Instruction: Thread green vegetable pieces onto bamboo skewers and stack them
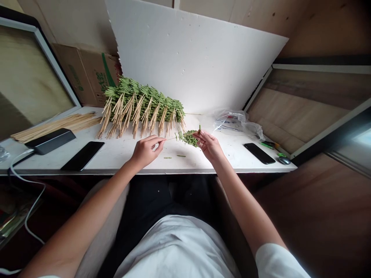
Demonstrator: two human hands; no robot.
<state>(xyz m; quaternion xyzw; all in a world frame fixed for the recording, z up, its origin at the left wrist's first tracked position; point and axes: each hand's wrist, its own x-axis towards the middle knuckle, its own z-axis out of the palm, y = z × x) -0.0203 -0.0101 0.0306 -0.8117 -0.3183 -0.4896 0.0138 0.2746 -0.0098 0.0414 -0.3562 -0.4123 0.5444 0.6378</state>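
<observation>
My left hand (148,150) pinches the end of a thin bamboo skewer (171,138), which runs right toward my other hand. Between the fingertips of my right hand (211,146) stands a short cut green stalk piece (199,127), at the skewer's far end. Whether the tip has gone through the piece is too small to tell. Below the hands lies a small heap of similar cut green stalks (190,139), with several loose pieces (181,155) scattered nearby. Behind my left hand, many filled skewers (145,92) are stacked, green pieces at the back and bare sticks facing me.
Bare bamboo skewers (60,125) lie at the left, beside a black box-shaped device (52,139) and a black phone (83,156). Another phone (259,153) is on the right, near clear plastic bags (240,119). A white foam board (197,54) backs the white table (116,164).
</observation>
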